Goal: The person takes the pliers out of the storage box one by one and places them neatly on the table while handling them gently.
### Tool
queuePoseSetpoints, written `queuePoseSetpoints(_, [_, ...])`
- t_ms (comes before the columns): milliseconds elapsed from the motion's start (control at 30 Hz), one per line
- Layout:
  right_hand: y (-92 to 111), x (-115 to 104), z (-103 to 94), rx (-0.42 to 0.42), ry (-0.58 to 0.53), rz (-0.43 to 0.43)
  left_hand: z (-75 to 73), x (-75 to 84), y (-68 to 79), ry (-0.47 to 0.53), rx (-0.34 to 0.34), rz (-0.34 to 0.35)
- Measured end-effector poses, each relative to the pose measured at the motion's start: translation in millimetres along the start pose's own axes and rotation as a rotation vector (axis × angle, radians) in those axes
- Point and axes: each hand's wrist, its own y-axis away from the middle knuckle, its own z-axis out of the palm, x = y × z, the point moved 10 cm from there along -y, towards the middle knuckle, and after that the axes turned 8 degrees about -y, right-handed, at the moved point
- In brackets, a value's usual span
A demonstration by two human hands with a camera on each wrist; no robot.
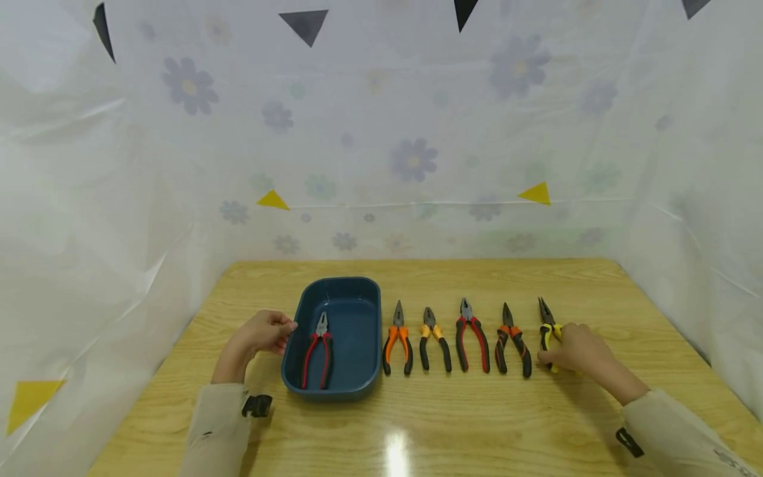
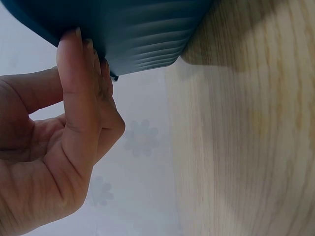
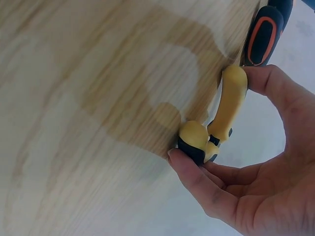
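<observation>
My left hand (image 1: pixel 269 331) is at the left side of a blue tray (image 1: pixel 290 371), its fingertips touching the outer wall (image 2: pixel 142 37) just under the rim. Inside the tray lie combination pliers (image 1: pixel 309 348) with red and black handles. At the right end of a row of pliers, my right hand (image 1: pixel 578 348) grips long-nose pliers (image 1: pixel 546 313) by their yellow and black handles. In the right wrist view, the thumb and fingers close on the two handles (image 3: pixel 230 98) from opposite sides. The jaws are hidden there.
Between tray and right hand lie orange-handled long-nose pliers (image 1: pixel 390 338), small yellow and black pliers (image 1: pixel 444 344), red and black pliers (image 1: pixel 460 338) and black and orange pliers (image 1: pixel 523 351). A flowered white curtain (image 1: pixel 357 132) surrounds the wooden table (image 1: pixel 453 424).
</observation>
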Motion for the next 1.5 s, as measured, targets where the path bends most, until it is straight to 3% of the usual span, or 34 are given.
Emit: queuePoseSetpoints(1500, [-4.4, 8.3, 2.4, -0.121, 0.066, 0.058, 0.3, 1.1, -0.9, -0.002, -0.022, 0.02])
